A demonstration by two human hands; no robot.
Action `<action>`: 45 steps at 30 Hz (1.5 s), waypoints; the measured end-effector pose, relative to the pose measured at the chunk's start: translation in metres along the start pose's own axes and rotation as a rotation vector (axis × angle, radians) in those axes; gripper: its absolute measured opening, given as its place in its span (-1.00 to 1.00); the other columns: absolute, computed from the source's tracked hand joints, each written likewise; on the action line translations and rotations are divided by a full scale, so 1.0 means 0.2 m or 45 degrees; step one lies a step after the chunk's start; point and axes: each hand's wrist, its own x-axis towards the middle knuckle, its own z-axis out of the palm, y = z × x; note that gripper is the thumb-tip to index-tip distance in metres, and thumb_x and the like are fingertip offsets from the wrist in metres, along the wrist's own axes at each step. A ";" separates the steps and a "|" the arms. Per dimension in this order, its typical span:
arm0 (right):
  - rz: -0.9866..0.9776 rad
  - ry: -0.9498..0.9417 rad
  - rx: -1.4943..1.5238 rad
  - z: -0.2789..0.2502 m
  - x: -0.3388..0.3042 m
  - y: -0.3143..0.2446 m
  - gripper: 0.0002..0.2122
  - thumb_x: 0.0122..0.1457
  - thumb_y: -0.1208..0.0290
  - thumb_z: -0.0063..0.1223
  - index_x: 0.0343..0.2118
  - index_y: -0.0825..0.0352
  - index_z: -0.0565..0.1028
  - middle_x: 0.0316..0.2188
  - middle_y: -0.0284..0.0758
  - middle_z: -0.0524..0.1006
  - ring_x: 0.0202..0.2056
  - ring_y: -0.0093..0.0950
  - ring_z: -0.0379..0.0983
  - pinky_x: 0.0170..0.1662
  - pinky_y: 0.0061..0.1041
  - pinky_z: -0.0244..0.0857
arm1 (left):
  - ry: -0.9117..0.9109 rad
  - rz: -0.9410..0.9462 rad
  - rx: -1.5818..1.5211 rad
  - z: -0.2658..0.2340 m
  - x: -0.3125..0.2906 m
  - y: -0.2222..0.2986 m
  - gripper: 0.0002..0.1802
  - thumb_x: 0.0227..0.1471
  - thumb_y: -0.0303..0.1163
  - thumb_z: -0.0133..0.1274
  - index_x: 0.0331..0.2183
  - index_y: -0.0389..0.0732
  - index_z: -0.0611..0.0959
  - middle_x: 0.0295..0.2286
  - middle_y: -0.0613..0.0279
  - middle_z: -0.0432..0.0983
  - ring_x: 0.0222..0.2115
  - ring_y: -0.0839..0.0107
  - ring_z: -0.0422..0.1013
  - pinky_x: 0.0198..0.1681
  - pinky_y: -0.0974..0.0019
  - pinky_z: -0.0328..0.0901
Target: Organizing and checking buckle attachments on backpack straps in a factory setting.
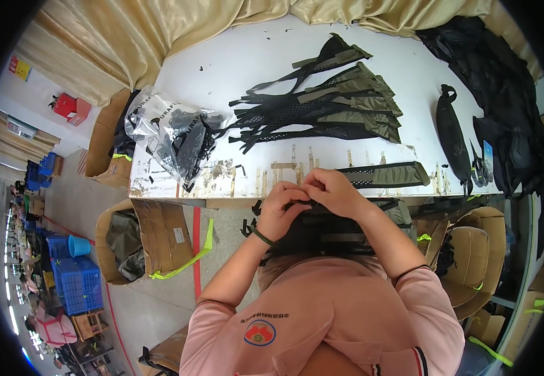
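My left hand (279, 212) and my right hand (334, 193) meet at the near edge of the table, fingers pinched together. Between them is the narrow end of a black strap, mostly covered by my fingers, so its exact shape is hard to see. More black straps (328, 229) with mesh and olive parts lie across my lap just below. An olive and black mesh strap (388, 175) rests along the table edge beside my right hand. Farther back, several similar straps (341, 103) are fanned in a pile, olive wide ends to the right.
A clear plastic bag (175, 135) of black buckles lies on the white table (222, 56), left. At right are a black pouch (452, 128), scissors (480, 166) and heaped black fabric (504, 113). Cardboard boxes (165, 235) (472, 250) stand below the edge on both sides.
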 end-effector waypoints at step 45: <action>-0.606 0.549 -1.243 -0.44 -0.02 0.49 -0.98 -0.03 0.43 -0.01 -0.54 0.17 0.40 -0.51 -0.44 0.35 -0.29 -0.40 0.28 -0.22 -0.37 0.07 | -0.220 0.524 0.920 0.32 0.27 0.06 -0.43 -0.19 -0.45 0.17 -0.05 -0.24 0.44 -0.05 -0.10 0.28 -0.01 -0.10 0.22 0.11 0.10 0.10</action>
